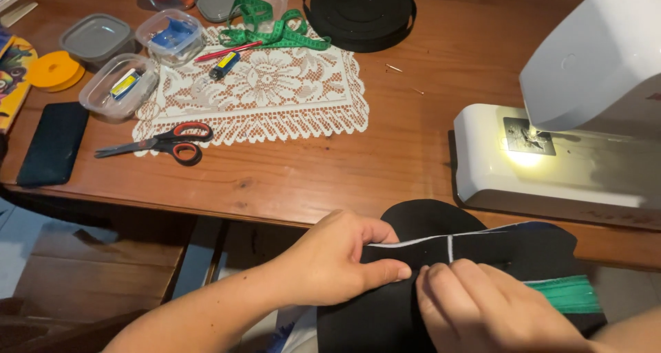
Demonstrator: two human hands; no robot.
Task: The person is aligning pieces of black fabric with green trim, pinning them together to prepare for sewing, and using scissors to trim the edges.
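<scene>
Below the table's front edge, both my hands hold a piece of black fabric [427, 222] with a white edge line and a green strip [568, 294] at its right. My left hand [330, 260] pinches the folded edge between thumb and fingers. Just to its right, my right hand [482, 308] presses down on the same fold with curled fingers. A white sewing machine [551, 153] stands on the table above the fabric, its lamp lit over the needle plate [527, 136].
On the wooden table [385, 153] lie a lace mat [275, 95], black-and-red scissors [162, 143], a green measuring tape [272, 26], a coil of black webbing [358, 12], several plastic boxes [117, 84], a yellow spool [55, 71] and a dark phone [54, 143].
</scene>
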